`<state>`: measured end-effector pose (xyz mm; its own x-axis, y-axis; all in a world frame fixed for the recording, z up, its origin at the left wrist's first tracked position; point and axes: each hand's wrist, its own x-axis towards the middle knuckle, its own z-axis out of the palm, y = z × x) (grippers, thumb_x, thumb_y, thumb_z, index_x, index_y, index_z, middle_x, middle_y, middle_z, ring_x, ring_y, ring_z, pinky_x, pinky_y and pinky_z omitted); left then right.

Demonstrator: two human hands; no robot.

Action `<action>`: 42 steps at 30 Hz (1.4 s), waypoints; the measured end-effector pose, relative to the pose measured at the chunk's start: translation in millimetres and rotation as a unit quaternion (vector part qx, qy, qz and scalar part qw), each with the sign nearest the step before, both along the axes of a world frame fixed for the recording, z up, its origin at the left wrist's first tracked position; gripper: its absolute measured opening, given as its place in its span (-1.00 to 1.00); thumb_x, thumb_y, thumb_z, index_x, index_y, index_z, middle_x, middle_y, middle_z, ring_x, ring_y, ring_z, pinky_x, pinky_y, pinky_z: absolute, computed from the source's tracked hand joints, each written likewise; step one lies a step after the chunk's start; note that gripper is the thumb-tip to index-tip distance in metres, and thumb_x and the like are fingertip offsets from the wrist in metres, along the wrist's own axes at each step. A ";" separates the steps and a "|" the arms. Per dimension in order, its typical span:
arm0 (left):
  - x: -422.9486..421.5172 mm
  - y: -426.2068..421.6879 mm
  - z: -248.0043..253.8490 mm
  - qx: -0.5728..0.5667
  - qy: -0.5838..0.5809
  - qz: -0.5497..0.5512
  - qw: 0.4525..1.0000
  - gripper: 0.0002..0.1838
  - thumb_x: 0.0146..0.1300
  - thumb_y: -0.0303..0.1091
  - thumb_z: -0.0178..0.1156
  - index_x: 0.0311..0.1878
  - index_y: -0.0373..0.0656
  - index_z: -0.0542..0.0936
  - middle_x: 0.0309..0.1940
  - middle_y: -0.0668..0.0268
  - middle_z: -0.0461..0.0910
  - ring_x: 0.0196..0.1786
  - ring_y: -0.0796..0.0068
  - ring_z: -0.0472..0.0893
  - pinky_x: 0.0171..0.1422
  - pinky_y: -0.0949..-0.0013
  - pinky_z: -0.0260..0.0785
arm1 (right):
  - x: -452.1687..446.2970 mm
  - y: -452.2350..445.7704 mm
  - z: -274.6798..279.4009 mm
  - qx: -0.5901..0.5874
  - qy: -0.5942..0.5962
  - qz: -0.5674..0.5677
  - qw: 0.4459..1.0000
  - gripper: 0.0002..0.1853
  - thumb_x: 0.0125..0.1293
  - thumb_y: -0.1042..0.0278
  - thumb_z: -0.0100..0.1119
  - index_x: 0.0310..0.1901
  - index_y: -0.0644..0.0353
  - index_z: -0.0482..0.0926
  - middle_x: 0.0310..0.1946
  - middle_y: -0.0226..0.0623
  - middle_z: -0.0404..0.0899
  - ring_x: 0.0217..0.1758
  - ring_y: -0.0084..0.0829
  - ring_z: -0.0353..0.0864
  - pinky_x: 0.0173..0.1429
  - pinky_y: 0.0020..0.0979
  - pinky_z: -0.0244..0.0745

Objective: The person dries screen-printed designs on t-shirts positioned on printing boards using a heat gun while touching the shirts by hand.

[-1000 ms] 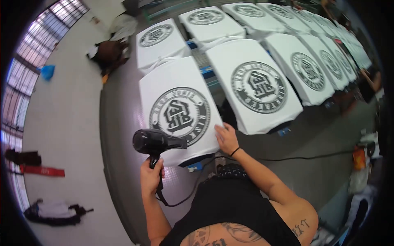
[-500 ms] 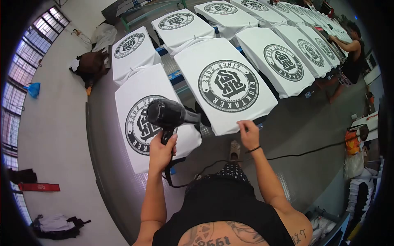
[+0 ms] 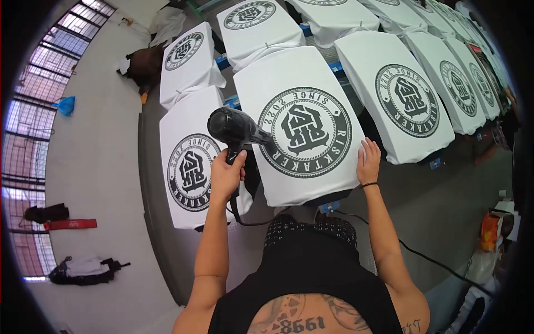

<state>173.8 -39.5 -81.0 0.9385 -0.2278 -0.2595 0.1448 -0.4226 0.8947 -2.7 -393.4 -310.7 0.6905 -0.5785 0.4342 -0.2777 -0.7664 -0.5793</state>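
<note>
My left hand (image 3: 227, 177) is closed around the handle of a black hair dryer (image 3: 232, 127). Its nozzle points right, over the left edge of a round black print (image 3: 305, 131). That print is on a white T-shirt (image 3: 278, 72) stretched over a board in front of me. At the shirt's right edge rests my right hand (image 3: 369, 161), fingers stretched out and holding nothing. Left of it lies another printed white T-shirt (image 3: 178, 122), partly hidden by the dryer and my left arm.
More printed shirts (image 3: 400, 61) stand in rows ahead and to the right. The dryer's black cord (image 3: 425, 256) runs behind my body to the right. A wall with windows (image 3: 33, 139) is on the left. Bags (image 3: 489, 231) sit at far right, near a person's leg (image 3: 485, 155).
I have come closer to the middle shirt. The dryer moved from above the left shirt to the middle print's edge. My right hand released its pinch on the hem and moved to the right edge.
</note>
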 end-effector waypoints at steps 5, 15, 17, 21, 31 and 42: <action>-10.1 -8.7 4.8 0.039 -0.004 0.022 0.999 -0.69 0.40 -0.19 0.34 -0.17 -0.29 0.56 -0.60 0.40 0.53 -0.60 0.63 0.50 -0.54 0.50 0.34 | 10.1 6.7 -4.4 -0.008 0.054 -0.026 0.998 -0.63 0.52 0.23 0.08 0.26 0.13 0.58 0.38 -0.32 0.50 0.49 -0.09 0.32 0.52 -0.07 0.21; -72.3 -17.0 26.0 0.072 0.080 -0.021 0.994 -0.70 0.40 -0.23 0.34 -0.09 -0.31 0.58 -0.59 0.41 0.54 -0.58 0.66 0.51 -0.49 0.51 0.35 | 6.7 6.1 -2.3 0.020 0.061 -0.015 0.998 -0.62 0.52 0.20 0.08 0.27 0.09 0.57 0.38 -0.37 0.50 0.49 -0.15 0.34 0.53 -0.09 0.18; -79.7 -24.7 24.1 0.059 0.080 -0.035 0.994 -0.67 0.40 -0.22 0.34 -0.03 -0.33 0.59 -0.57 0.42 0.54 -0.57 0.67 0.50 -0.49 0.51 0.35 | 6.6 4.4 -2.7 0.021 0.055 -0.015 0.998 -0.62 0.52 0.20 0.08 0.28 0.09 0.57 0.38 -0.37 0.50 0.49 -0.15 0.34 0.53 -0.10 0.18; -86.5 -46.8 19.9 0.043 0.099 -0.069 0.992 -0.63 0.40 -0.20 0.33 0.02 -0.35 0.58 -0.57 0.43 0.52 -0.57 0.68 0.48 -0.48 0.51 0.35 | 5.9 2.7 -3.8 0.046 0.038 -0.025 0.998 -0.61 0.52 0.21 0.08 0.28 0.12 0.57 0.37 -0.34 0.51 0.48 -0.13 0.35 0.52 -0.10 0.19; -75.7 -120.5 10.7 0.026 0.093 -0.150 0.984 -0.51 0.37 -0.21 0.37 0.15 -0.43 0.56 -0.58 0.43 0.53 -0.58 0.69 0.50 -0.49 0.50 0.37 | -2.3 -7.0 8.5 0.033 0.001 -0.041 0.999 -0.67 0.45 0.25 0.18 0.17 0.13 0.63 0.31 -0.33 0.54 0.48 -0.05 0.29 0.58 0.03 0.06; -14.9 -208.3 -4.4 0.046 0.007 -0.212 0.976 -0.53 0.37 -0.17 0.35 0.07 -0.46 0.59 -0.63 0.36 0.56 -0.62 0.62 0.53 -0.53 0.47 0.35 | -1.5 -4.8 14.6 0.023 -0.026 -0.073 0.997 -0.67 0.43 0.16 0.16 0.12 0.10 0.66 0.31 -0.39 0.53 0.50 -0.09 0.26 0.60 0.12 -0.06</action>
<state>158.9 -247.8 -85.3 0.7609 -0.5709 -0.3083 -0.0495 -0.5249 0.8497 -4.2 -398.2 -296.1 0.5750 -0.6908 0.4384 -0.3531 -0.6929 -0.6286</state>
